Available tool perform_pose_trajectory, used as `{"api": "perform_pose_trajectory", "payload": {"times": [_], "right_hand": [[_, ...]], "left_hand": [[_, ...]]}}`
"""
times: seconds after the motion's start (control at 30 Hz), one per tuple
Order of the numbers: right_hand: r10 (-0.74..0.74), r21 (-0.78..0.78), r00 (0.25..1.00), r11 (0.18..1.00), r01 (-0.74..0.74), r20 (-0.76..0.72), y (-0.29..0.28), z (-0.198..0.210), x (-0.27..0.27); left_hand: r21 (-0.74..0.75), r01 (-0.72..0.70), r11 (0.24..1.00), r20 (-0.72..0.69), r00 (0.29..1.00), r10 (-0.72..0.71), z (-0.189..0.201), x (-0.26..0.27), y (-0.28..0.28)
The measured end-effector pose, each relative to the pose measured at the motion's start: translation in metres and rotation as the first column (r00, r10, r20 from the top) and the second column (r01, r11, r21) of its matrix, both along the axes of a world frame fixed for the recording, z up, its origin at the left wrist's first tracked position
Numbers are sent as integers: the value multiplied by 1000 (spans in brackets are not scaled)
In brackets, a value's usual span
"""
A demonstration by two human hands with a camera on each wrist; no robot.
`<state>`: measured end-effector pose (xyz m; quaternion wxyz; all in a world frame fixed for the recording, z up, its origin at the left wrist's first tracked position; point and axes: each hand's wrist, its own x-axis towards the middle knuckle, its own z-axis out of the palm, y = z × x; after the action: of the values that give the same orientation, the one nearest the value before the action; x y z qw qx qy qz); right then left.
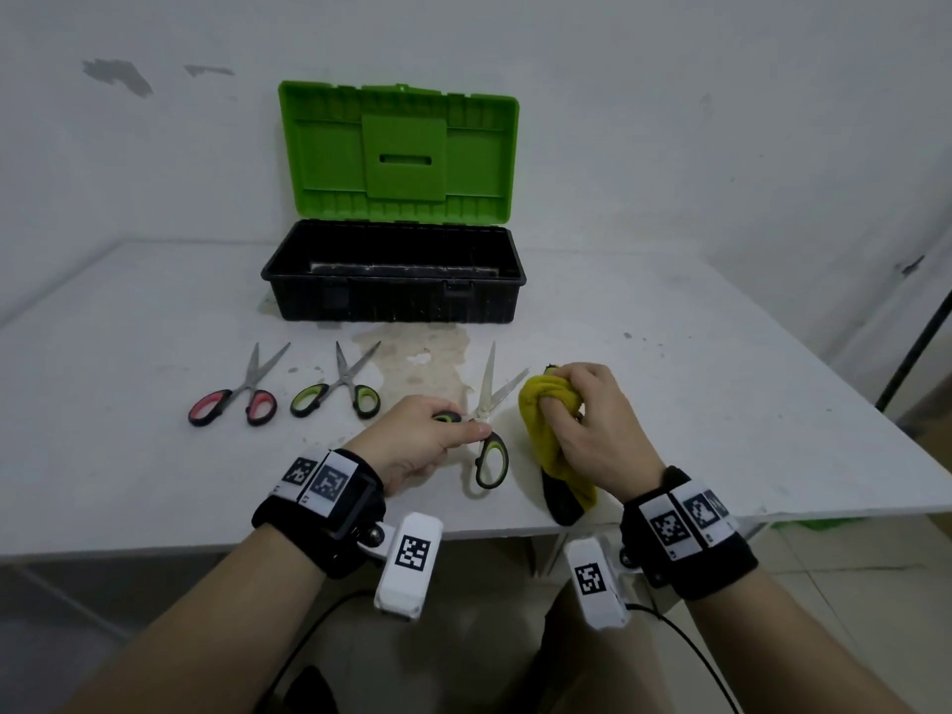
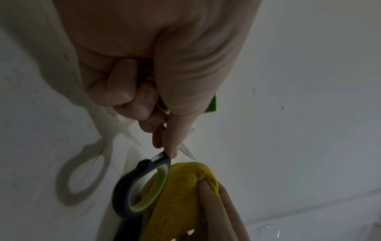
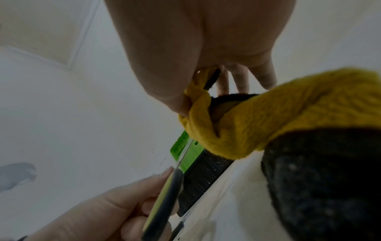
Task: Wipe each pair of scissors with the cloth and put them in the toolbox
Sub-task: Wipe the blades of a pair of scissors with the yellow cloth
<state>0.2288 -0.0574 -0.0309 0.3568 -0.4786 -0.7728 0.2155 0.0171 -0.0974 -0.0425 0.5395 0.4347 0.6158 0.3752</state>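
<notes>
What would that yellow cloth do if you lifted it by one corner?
Probably flop and hang: the cloth already bunches in folds where the right hand grips it. Its loose end droops toward the table edge. The fuzzy weave suggests it won't slip easily.

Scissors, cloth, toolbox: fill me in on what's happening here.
A person is cleaning scissors at a white table. The left hand grips one green-handled pair, blades open, while the right hand holds a yellow cloth beside them. A red-handled pair and another green pair lie waiting. The toolbox stands open behind.
</notes>
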Motion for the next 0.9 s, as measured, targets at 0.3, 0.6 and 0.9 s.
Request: {"api": "perform_pose_trajectory", "payload": {"times": [0.3, 0.6, 0.9], "right_hand": [[58, 124, 998, 990, -61, 25, 3, -6, -5], [63, 195, 998, 979, -58, -18, -4, -7, -11], [105, 287, 987, 948, -137, 126, -1, -18, -19]], "left_hand": [[-7, -16, 1000, 44, 999, 16, -3, 5, 2], [-10, -31, 999, 72, 997, 31, -10, 10, 4], [184, 14, 983, -94, 996, 4, -18, 13, 3]]}}
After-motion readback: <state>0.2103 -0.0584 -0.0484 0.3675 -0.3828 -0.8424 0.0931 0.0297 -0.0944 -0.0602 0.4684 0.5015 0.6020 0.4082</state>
